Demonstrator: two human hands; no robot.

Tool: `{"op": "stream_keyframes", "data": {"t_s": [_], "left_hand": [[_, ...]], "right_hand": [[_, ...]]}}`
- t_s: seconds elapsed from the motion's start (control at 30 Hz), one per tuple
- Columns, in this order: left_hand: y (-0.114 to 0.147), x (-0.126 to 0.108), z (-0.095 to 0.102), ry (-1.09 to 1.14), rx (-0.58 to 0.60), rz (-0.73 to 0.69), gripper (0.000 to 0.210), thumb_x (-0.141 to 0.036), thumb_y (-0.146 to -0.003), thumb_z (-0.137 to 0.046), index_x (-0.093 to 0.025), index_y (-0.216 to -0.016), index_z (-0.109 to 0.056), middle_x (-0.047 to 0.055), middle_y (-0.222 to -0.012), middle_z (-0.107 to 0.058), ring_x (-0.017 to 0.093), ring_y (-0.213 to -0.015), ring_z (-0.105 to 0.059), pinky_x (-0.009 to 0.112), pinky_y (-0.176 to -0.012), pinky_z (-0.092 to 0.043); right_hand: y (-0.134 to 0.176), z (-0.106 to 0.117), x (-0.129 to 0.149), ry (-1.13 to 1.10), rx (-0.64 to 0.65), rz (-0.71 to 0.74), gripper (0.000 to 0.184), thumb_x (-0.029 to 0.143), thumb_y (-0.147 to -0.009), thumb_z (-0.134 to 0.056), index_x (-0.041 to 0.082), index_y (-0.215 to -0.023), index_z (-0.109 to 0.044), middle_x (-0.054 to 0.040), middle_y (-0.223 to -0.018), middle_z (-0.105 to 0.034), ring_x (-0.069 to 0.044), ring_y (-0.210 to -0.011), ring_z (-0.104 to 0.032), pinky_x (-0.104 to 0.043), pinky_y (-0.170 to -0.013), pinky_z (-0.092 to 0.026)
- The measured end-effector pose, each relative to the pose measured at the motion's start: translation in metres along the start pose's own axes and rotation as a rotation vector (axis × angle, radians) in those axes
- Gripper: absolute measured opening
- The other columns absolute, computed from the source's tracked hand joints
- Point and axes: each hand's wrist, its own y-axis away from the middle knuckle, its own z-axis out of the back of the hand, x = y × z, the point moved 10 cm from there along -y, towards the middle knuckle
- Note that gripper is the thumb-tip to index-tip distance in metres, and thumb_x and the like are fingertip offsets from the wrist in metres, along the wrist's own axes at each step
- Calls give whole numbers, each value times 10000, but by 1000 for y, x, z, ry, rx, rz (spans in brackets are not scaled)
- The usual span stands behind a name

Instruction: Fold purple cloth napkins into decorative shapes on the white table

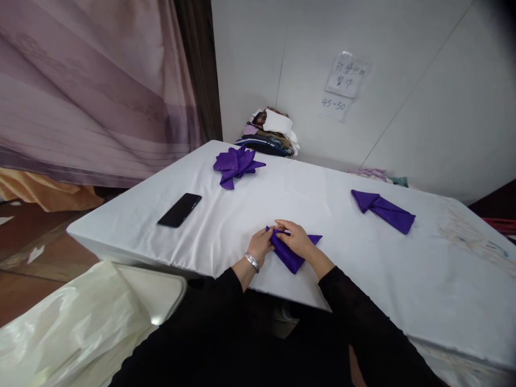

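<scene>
A purple cloth napkin (289, 256), folded into a pointed shape, lies near the front edge of the white-covered table (226, 242). My left hand (261, 246), with a silver bracelet at the wrist, pinches its left end. From above, my right hand (296, 239) bends over the same end, its fingers closed on the fabric close to the left fingertips. One pointed corner sticks out to the right beyond the right wrist. The fingertips partly cover the fold between them.
A bunched purple napkin (237, 164) sits at the back left and a folded purple napkin (385, 210) at the right. A black phone (179, 210) lies on the left. Behind the table are piled clothes (268, 134). A white chair (155, 290) stands front left.
</scene>
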Motion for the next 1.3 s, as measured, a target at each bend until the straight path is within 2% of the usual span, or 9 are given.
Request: {"op": "stream_keyframes", "data": {"t_s": [0.1, 0.17, 0.33, 0.57, 0.67, 0.77, 0.97, 1.1, 1.3], "left_hand": [[-1, 1, 4, -2, -18, 10, 303, -309, -775, -593, -154, -1035, -594, 35, -757, -650, 108, -627, -597, 240, -627, -494], [-3, 0, 6, -30, -22, -2, 304, -285, -775, -591, -153, -1049, -584, 48, -801, -667, 112, -635, -602, 231, -605, -493], [-14, -13, 14, -191, -60, -129, 296, -218, -773, -564, -155, -1062, -573, 68, -900, -687, 124, -674, -612, 211, -533, -479], [-29, -22, 17, -432, -50, -179, 289, -180, -787, -523, -152, -1071, -571, 54, -878, -697, 107, -599, -591, 201, -486, -461], [-33, -28, 15, -571, -9, -266, 297, -213, -799, -516, -170, -1087, -573, 39, -855, -701, 120, -612, -607, 220, -513, -475], [-36, -34, 12, -753, 33, -398, 311, -240, -824, -493, -193, -1123, -562, 29, -895, -700, 143, -766, -639, 260, -687, -509], [-34, -51, 4, -1218, -6, -653, 315, -253, -860, -453, -197, -1150, -561, 42, -1040, -670, 190, -1048, -549, 339, -941, -407], [-37, -51, 3, -1335, 32, -677, 324, -229, -865, -441, -227, -1176, -533, 0, -1042, -675, 171, -1067, -517, 338, -966, -367], [-41, -62, 14, -1520, -119, -633, 333, -365, -824, -520, -195, -1107, -568, 65, -1111, -608, 222, -1057, -489, 347, -907, -366]], "right_hand": [[17, 18, 13, 198, -199, 80, 312, 199, -815, -500, 193, -1114, -588, -88, -1081, -616, -208, -1039, -532, -406, -936, -413], [34, 20, 25, 291, -251, 134, 319, 214, -850, -459, 197, -1150, -568, -99, -1136, -595, -221, -1093, -504, -437, -963, -389], [72, -21, 39, 461, -8, 242, 418, 254, -878, -424, 161, -1284, -462, -116, -1302, -495, -251, -1258, -368, -500, -1026, -306], [82, -49, 12, 639, 247, 90, 496, 347, -897, -405, 135, -1345, -390, -112, -1415, -359, -246, -1331, -249, -478, -1073, -215], [82, -51, 9, 641, 274, 68, 530, 399, -900, -392, 140, -1362, -364, -109, -1428, -333, -251, -1340, -224, -486, -1077, -189], [82, -52, 8, 638, 280, 53, 542, 411, -902, -384, 147, -1374, -344, -105, -1436, -318, -255, -1343, -215, -491, -1078, -178], [83, -52, 10, 645, 293, 49, 516, 383, -911, -367, 169, -1379, -336, -93, -1438, -319, -252, -1341, -219, -494, -1074, -179], [83, -51, 9, 644, 278, 57, 491, 359, -915, -357, 181, -1373, -348, -90, -1435, -328, -246, -1333, -239, -489, -1069, -194], [84, -53, 8, 659, 265, 70, 470, 288, -906, -356, 196, -1367, -359, -82, -1429, -343, -233, -1326, -258, -473, -1066, -208]]}}
